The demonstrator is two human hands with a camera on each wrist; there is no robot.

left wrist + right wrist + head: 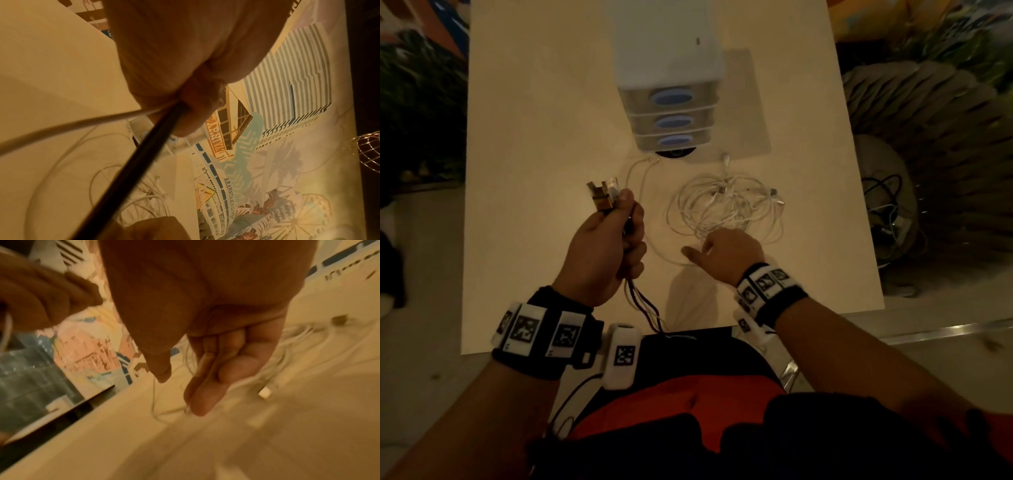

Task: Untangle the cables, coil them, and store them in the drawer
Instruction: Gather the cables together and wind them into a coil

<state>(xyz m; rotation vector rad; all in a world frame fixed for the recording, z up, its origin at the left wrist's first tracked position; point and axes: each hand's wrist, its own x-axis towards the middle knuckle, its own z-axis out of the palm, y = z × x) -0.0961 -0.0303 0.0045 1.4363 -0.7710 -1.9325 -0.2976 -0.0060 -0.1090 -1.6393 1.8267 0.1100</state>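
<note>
Left hand [599, 250] raised above bench [534, 171], fingers curled around bundle of cable plugs [604, 197]. Right hand [726, 255] low over white cable tangle [726, 205], fingers loosely bent, holding nothing. Drawer unit [671, 85] behind, closed.

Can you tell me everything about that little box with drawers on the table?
The drawer box is small and whitish, plastic by its look, and stands upright on the far middle of the pale table. Three drawers are stacked in its front, each with an oval blue handle; all look pushed in. Something dark and round shows under its front edge. No hand touches it. The tangled white cables lie just in front, with one plug end near its base.
</note>
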